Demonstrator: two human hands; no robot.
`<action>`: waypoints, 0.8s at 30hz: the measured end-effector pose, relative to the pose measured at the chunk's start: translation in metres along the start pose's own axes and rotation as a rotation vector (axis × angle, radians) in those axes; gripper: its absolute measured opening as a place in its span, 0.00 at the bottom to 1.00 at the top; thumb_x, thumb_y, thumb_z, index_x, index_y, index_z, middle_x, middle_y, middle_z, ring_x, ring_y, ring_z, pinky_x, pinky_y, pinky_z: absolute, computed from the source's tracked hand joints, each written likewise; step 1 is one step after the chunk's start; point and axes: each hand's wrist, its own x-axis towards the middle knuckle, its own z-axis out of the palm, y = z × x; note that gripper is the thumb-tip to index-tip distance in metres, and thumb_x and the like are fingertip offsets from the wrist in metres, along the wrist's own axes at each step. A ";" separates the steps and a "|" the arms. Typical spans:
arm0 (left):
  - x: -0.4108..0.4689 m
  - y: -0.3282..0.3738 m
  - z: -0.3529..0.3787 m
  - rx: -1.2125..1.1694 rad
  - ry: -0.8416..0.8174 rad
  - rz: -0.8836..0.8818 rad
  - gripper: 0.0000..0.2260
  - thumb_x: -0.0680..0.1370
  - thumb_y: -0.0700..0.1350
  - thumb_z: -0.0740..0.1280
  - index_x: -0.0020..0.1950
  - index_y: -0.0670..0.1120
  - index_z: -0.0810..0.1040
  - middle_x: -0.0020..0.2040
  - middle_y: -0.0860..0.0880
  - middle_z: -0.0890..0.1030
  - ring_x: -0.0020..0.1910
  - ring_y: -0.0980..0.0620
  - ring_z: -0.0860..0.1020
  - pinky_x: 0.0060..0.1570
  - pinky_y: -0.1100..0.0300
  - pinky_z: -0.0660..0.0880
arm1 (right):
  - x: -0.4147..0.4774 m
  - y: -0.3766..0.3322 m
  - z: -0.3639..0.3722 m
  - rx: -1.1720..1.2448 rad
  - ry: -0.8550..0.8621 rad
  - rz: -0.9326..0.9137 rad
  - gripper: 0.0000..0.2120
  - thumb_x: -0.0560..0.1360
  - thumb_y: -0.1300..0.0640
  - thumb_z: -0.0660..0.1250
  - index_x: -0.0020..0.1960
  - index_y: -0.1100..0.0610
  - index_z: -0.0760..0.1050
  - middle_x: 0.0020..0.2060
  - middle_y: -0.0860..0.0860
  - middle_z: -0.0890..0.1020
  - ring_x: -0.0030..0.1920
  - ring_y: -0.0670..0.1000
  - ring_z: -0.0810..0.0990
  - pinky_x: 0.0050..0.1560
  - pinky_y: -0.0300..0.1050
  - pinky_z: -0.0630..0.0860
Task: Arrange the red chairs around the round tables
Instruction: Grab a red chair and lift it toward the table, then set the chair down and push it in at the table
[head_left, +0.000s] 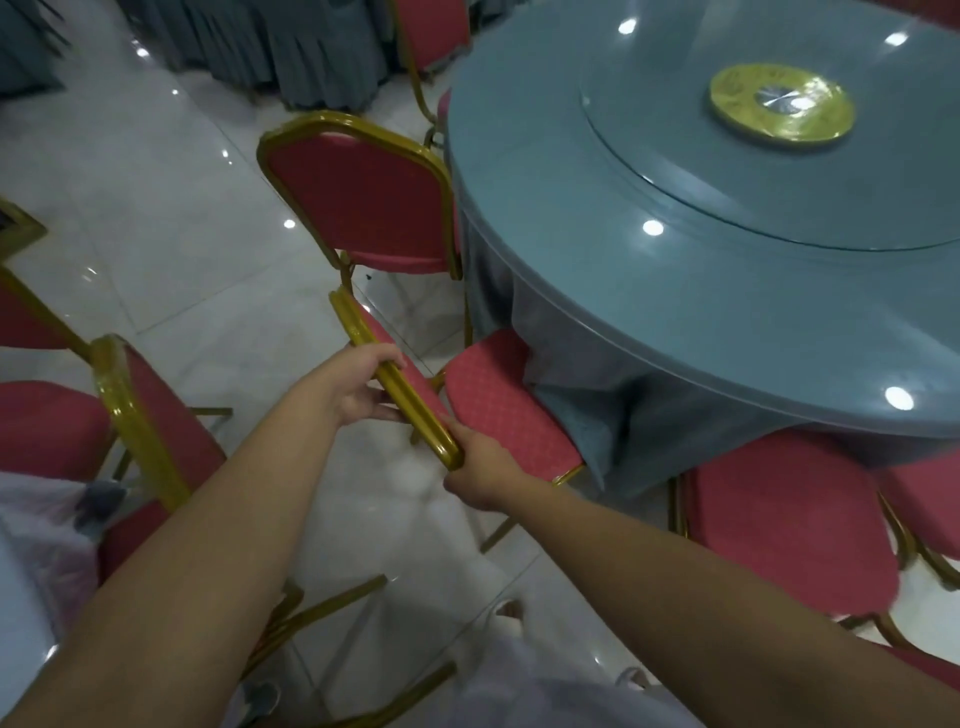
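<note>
While arms reach forward, hands (415, 415) grip chair backrest (395, 384)

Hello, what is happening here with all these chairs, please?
A person is setting red chairs around a round table with a grey-blue cloth. Both hands grip the gold top rail of one chair's backrest: the left hand higher up, the right hand at its near corner. Its seat already touches the hanging cloth. Another chair stands beside it at the table, and more wait nearby.
</note>
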 end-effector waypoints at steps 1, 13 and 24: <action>0.002 0.004 0.002 0.007 -0.001 0.002 0.10 0.73 0.38 0.68 0.49 0.48 0.69 0.53 0.38 0.76 0.48 0.36 0.81 0.33 0.42 0.80 | 0.004 0.000 -0.006 0.004 0.000 -0.004 0.43 0.71 0.64 0.68 0.79 0.43 0.54 0.60 0.56 0.76 0.51 0.56 0.79 0.37 0.42 0.74; 0.008 0.009 0.038 0.399 0.496 0.206 0.41 0.74 0.43 0.70 0.78 0.55 0.47 0.77 0.43 0.59 0.74 0.37 0.59 0.71 0.38 0.61 | -0.046 0.043 -0.074 -0.042 -0.019 -0.045 0.40 0.73 0.45 0.73 0.79 0.42 0.56 0.74 0.50 0.68 0.70 0.53 0.70 0.65 0.43 0.67; -0.086 -0.098 0.266 1.200 -0.408 0.585 0.32 0.73 0.44 0.73 0.75 0.54 0.66 0.73 0.48 0.68 0.66 0.53 0.69 0.65 0.62 0.67 | -0.265 0.210 -0.182 -0.066 0.318 0.031 0.26 0.75 0.45 0.70 0.71 0.45 0.71 0.67 0.43 0.75 0.66 0.43 0.73 0.68 0.41 0.69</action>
